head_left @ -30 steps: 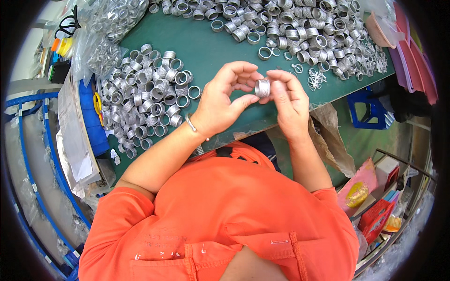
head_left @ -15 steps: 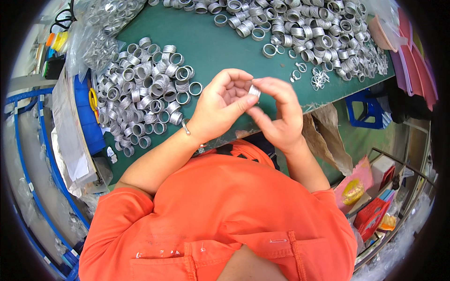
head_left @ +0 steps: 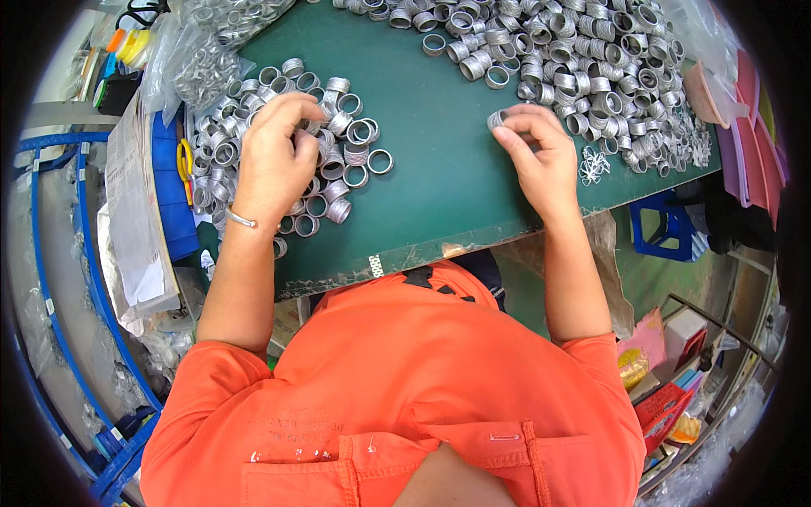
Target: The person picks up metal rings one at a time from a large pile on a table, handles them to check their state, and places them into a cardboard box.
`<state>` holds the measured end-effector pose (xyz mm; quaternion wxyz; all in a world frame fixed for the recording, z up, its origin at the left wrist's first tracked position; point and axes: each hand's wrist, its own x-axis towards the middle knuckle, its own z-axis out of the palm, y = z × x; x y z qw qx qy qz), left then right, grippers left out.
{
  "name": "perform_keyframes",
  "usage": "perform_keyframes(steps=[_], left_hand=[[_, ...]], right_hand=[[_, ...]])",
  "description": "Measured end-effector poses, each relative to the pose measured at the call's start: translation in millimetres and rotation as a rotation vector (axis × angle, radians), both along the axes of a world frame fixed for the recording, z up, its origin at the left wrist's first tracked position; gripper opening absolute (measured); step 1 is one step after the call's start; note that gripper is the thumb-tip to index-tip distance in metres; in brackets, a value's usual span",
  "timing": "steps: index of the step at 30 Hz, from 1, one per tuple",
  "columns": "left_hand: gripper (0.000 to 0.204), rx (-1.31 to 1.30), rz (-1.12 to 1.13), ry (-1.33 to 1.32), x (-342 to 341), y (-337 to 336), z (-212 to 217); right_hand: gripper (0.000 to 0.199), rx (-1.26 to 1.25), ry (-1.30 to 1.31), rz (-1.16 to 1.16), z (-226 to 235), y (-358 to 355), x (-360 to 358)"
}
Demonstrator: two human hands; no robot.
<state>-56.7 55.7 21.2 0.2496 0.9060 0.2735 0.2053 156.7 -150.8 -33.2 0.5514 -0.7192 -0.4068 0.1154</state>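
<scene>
My left hand (head_left: 279,156) is over the left heap of grey metal rings (head_left: 334,156), its fingers curled in a pinch above it. A ring shows beside those fingertips, but whether it is gripped or lies in the heap I cannot tell. Between the thumb and fingers of my right hand (head_left: 541,156) is a short, wide metal ring (head_left: 497,120), held just above the green tabletop (head_left: 422,182). Beyond that hand spreads a larger heap of similar rings (head_left: 583,80), with thin white loops (head_left: 593,166) at its near edge.
Clear plastic bags of small metal parts (head_left: 207,72) lie at the far left. Yellow-handled scissors (head_left: 184,169) rest by a blue bin (head_left: 173,211). A blue rack (head_left: 93,279) stands left. At right are a pink container (head_left: 703,93) and a blue stool (head_left: 659,224).
My hands were together near the table's front edge around a ring. Now they are apart: the left has moved to the left heap, the right has moved right and forward with a ring.
</scene>
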Motion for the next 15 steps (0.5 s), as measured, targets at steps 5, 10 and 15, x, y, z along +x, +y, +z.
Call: perform_keyframes(steps=[5,10,15], left_hand=[[0.02,0.013,0.008,-0.286,13,-15,-1],[0.038,-1.113,-0.212,-0.304,48,-76,-6],[0.053,-1.002,-0.378,-0.431,56,-92,-25]], right_hand=[[0.036,0.353,0.686,0.183,6,-13,-25],[0.047,0.503,0.569,0.265,7,-14,-46],[0.034,0.431,0.443,0.131,11,-15,-56]])
